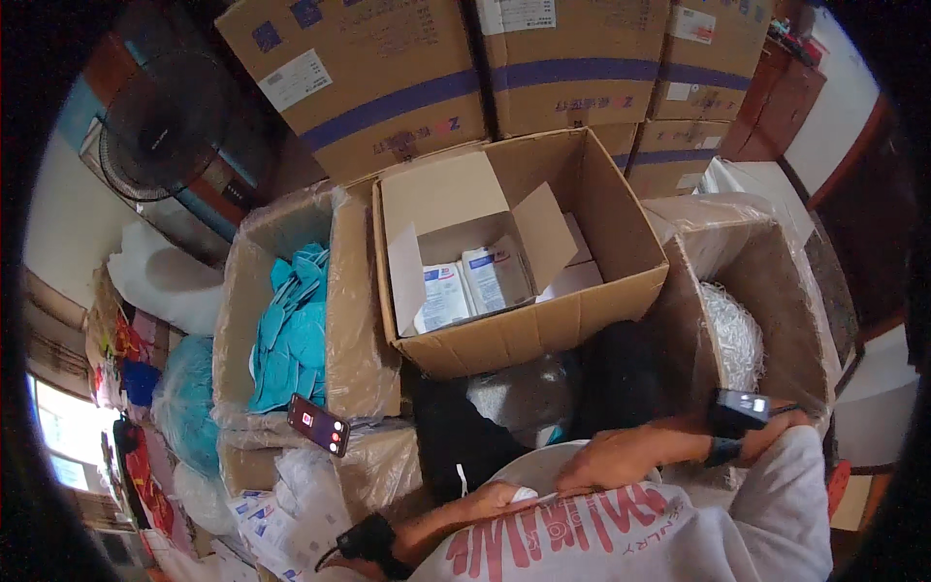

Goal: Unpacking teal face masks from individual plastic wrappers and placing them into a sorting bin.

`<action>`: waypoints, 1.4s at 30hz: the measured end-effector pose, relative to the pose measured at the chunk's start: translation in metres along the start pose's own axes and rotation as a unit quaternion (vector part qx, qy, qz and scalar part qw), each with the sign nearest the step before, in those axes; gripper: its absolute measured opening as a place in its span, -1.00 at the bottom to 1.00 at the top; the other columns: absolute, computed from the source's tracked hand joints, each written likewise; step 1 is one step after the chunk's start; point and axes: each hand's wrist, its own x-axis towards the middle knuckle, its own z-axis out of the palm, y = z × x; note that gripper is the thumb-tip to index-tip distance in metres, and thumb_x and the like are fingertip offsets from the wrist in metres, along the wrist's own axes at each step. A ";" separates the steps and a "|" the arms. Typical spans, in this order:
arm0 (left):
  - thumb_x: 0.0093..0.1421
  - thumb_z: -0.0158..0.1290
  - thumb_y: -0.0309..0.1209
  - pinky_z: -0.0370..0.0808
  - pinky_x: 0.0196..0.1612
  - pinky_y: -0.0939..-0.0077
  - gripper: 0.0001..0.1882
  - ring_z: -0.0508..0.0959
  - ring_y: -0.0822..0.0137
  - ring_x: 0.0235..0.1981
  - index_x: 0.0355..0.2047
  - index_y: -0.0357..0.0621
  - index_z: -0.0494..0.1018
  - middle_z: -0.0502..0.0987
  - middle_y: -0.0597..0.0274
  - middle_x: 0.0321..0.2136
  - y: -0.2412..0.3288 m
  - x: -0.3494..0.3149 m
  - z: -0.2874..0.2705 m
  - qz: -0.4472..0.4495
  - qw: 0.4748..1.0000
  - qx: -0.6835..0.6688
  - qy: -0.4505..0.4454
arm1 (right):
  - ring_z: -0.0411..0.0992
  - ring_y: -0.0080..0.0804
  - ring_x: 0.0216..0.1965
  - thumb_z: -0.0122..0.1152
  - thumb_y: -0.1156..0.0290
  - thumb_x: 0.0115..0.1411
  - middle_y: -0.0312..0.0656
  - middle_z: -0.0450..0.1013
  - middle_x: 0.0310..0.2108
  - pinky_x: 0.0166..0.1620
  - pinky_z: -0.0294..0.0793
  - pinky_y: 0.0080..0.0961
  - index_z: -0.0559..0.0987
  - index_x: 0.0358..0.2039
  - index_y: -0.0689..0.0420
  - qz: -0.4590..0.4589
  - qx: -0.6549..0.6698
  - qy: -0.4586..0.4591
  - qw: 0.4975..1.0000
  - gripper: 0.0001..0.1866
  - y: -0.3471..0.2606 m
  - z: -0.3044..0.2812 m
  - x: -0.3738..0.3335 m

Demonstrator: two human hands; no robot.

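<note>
Close to the front of my grey sweatshirt, my left hand is closed, with a small bit of white showing at its fingertips. My right hand meets it from the right, its fingers bent down and pressed together near the same white bit. What the hands hold is too small and too covered to name. Beyond my knees stands an open cardboard box. Inside it, a smaller white carton with raised flaps holds white and blue packets.
A plastic-lined box on the left holds teal masks; a phone rests at its near edge. At right, another lined box contains a bundle of white straps. White packets lie lower left. Large sealed cartons stand behind.
</note>
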 end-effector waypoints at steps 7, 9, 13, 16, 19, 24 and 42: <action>0.16 -0.09 -0.17 0.37 -0.39 0.45 -0.70 0.43 0.36 -0.52 -0.36 -0.14 0.46 0.45 0.18 -0.58 -0.036 0.003 0.015 -0.105 0.987 0.114 -0.032 | 0.34 -0.17 -0.31 -0.16 0.44 0.17 0.01 0.35 -0.36 -0.23 0.28 -0.34 0.32 -0.33 0.23 0.001 0.177 -0.053 0.983 -0.87 0.008 0.018 -0.052; 0.16 -0.08 -0.18 0.37 -0.39 0.46 -0.71 0.43 0.37 -0.52 -0.37 -0.15 0.45 0.45 0.18 -0.58 -0.042 -0.002 0.016 -0.129 0.982 0.135 -0.033 | 0.34 -0.14 -0.29 -0.18 0.43 0.19 0.04 0.35 -0.33 -0.21 0.28 -0.34 0.33 -0.29 0.24 0.013 0.168 -0.032 0.985 -0.84 0.004 0.019 -0.064; 0.15 -0.06 -0.20 0.37 -0.40 0.47 -0.73 0.42 0.37 -0.52 -0.40 -0.16 0.44 0.45 0.20 -0.58 -0.058 -0.006 0.020 -0.174 0.963 0.199 -0.046 | 0.35 -0.18 -0.24 -0.21 0.37 0.22 0.03 0.37 -0.26 -0.16 0.29 -0.37 0.34 -0.20 0.23 0.076 0.198 -0.062 0.975 -0.76 -0.002 0.015 -0.078; 0.14 -0.04 -0.22 0.37 -0.40 0.47 -0.74 0.42 0.38 -0.52 -0.42 -0.17 0.44 0.45 0.21 -0.58 -0.071 -0.009 0.022 -0.209 0.935 0.281 -0.053 | 0.31 -0.39 -0.23 -0.22 0.23 0.24 -0.10 0.40 -0.32 -0.10 0.28 -0.39 0.37 -0.26 0.24 0.145 0.193 -0.071 0.968 -0.68 0.022 0.018 -0.119; 0.13 -0.04 -0.26 0.37 -0.41 0.45 -0.78 0.42 0.37 -0.54 -0.49 -0.16 0.41 0.43 0.22 -0.61 0.029 -0.013 -0.015 -0.052 0.993 0.084 0.067 | 0.32 -0.50 -0.37 -0.21 0.16 0.24 -0.24 0.36 -0.45 -0.31 0.34 -0.53 0.37 -0.33 0.20 0.309 0.221 0.177 0.908 -0.66 0.015 -0.003 -0.155; 0.20 -0.20 -0.19 0.20 -0.58 0.63 -0.62 0.29 0.56 -0.66 -0.69 -0.08 0.34 0.32 0.41 -0.72 0.088 0.008 -0.101 0.047 0.862 -0.027 0.505 | 0.19 -0.64 -0.60 -0.14 0.12 0.22 -0.34 0.30 -0.56 -0.57 0.17 -0.74 0.41 -0.44 0.10 0.108 0.493 0.357 0.786 -0.68 0.031 -0.030 -0.095; 0.17 -0.12 -0.08 0.18 -0.55 0.73 -0.63 0.27 0.59 -0.63 -0.57 -0.12 0.36 0.29 0.42 -0.67 0.159 0.021 -0.176 0.193 0.762 -0.113 0.607 | 0.09 -0.69 -0.57 -0.60 -0.32 0.09 -0.45 0.25 -0.54 -0.51 0.13 -0.76 0.45 -0.23 0.13 -0.153 0.608 0.103 0.772 -0.19 0.034 -0.028 0.079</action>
